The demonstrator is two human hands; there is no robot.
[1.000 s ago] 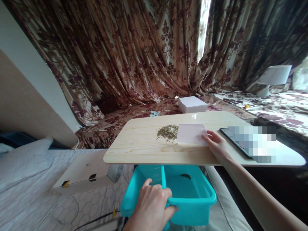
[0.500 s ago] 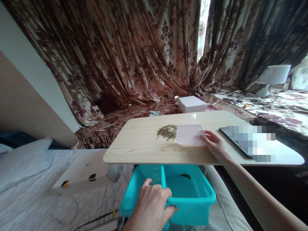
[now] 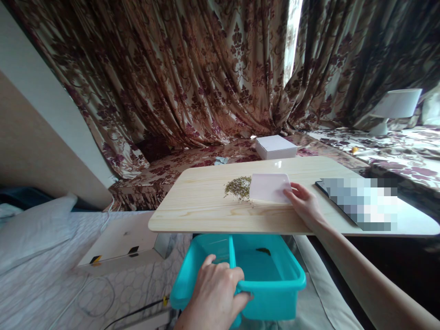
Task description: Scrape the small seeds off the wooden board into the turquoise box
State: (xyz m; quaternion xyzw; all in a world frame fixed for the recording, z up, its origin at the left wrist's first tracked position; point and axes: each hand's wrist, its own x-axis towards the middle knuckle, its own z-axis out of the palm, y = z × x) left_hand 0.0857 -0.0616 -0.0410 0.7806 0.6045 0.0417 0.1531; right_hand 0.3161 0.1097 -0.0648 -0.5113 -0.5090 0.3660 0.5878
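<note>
My right hand (image 3: pixel 304 202) pinches the right edge of a thin whitish plastic sheet (image 3: pixel 269 188), which lies on the light wood tabletop (image 3: pixel 192 206). Against the sheet's left edge is a loose heap of small green and brown dried bits (image 3: pixel 238 188), with a few specks scattered around it. Below the table's near edge, my left hand (image 3: pixel 220 286) is closed over the near rim of a turquoise plastic bin (image 3: pixel 270 302), at its divider. In the bin's right compartment lies a small patch of dark bits (image 3: pixel 263 251); the left compartment is partly hidden by my hand.
A tablet-like device (image 3: pixel 338 204), mostly blurred out, rests on the table's right side. Behind the table sits a white box (image 3: pixel 276 145). On the bed at left lie a larger white box (image 3: pixel 118 240) and a cable (image 3: pixel 137 312). A lamp (image 3: pixel 400 103) stands far right.
My right hand has slid the whitish sheet slightly left, against the heap. My left hand keeps its hold on the bin. The whole view has shifted a little.
</note>
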